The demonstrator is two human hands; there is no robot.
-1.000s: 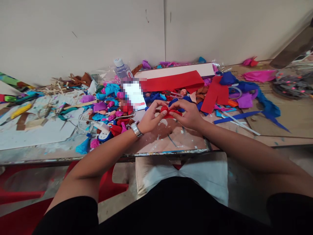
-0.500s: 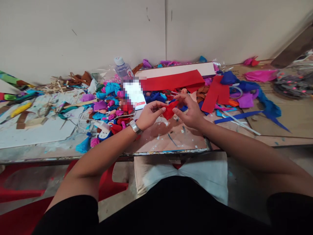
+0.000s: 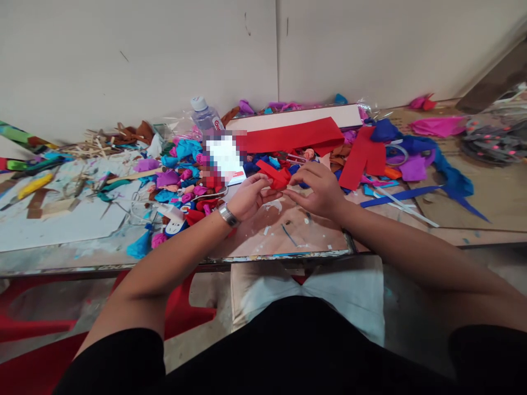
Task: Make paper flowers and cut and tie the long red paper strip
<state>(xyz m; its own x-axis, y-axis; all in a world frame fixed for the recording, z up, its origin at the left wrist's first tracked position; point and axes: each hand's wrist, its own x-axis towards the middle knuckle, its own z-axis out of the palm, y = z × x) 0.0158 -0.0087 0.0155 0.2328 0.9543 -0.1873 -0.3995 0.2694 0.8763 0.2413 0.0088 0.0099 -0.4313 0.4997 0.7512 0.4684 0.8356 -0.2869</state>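
Note:
A small folded piece of red crepe paper (image 3: 279, 178) is up between my two hands, over the front part of the table. My left hand (image 3: 250, 197), with a metal watch at the wrist, pinches its lower left side. Bent fingers of my right hand (image 3: 318, 189) close on its right edge; the fingertips partly hide the contact. Behind the hands lie a long red crepe strip (image 3: 288, 136) and, to the right, another red paper piece (image 3: 360, 160).
A lit phone (image 3: 225, 158) leans by a clear bottle (image 3: 207, 118). Coloured paper scraps and flowers (image 3: 168, 176) heap up to the left around a power strip (image 3: 176, 224). Yellow-handled cutter (image 3: 35, 186) lies far left; blue crepe strips (image 3: 453, 175) lie right. A red stool (image 3: 189, 312) stands below.
The red paper has turned and now shows a loose flap to the upper left. My left fingers moved under it, and my right fingers dropped slightly lower.

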